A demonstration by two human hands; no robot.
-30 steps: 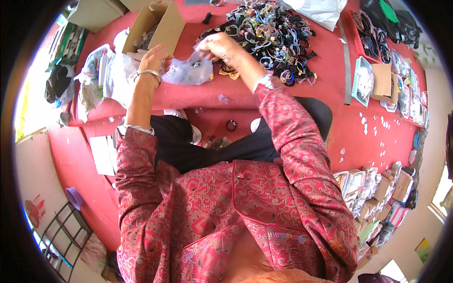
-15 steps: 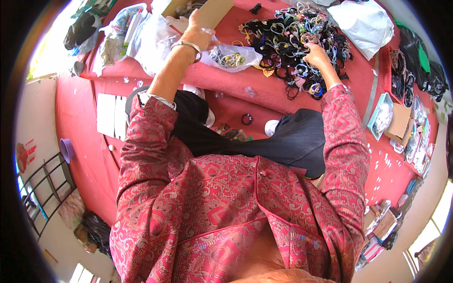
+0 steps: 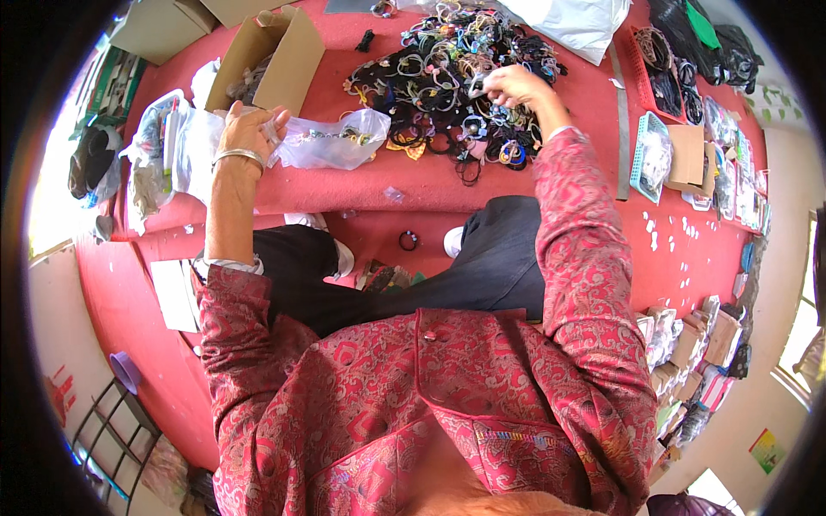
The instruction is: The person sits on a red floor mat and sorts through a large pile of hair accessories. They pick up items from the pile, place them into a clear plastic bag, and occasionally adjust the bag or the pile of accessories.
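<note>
A big heap of hair ties, mostly black with coloured and pale ones among them, lies on the red cloth ahead of me. Over its right part my right hand is closed in a pinch, with a pale hair tie at the fingertips. My left hand, with a bangle on the wrist, is up beside the open cardboard box. Its fingers curl round something pale and see-through, seemingly a piece of clear plastic. Right of it lies a clear plastic bag with several hair ties inside.
White plastic bags and a tray of goods lie at the left. A large white bag is behind the heap. To the right stand a red basket, a turquoise basket and a small carton. A dark bracelet lies between my feet.
My view has turned, so the whole scene sits further left. My left hand has come away from the box flap, nearer the plastic bags. My right hand has lifted off the heap.
</note>
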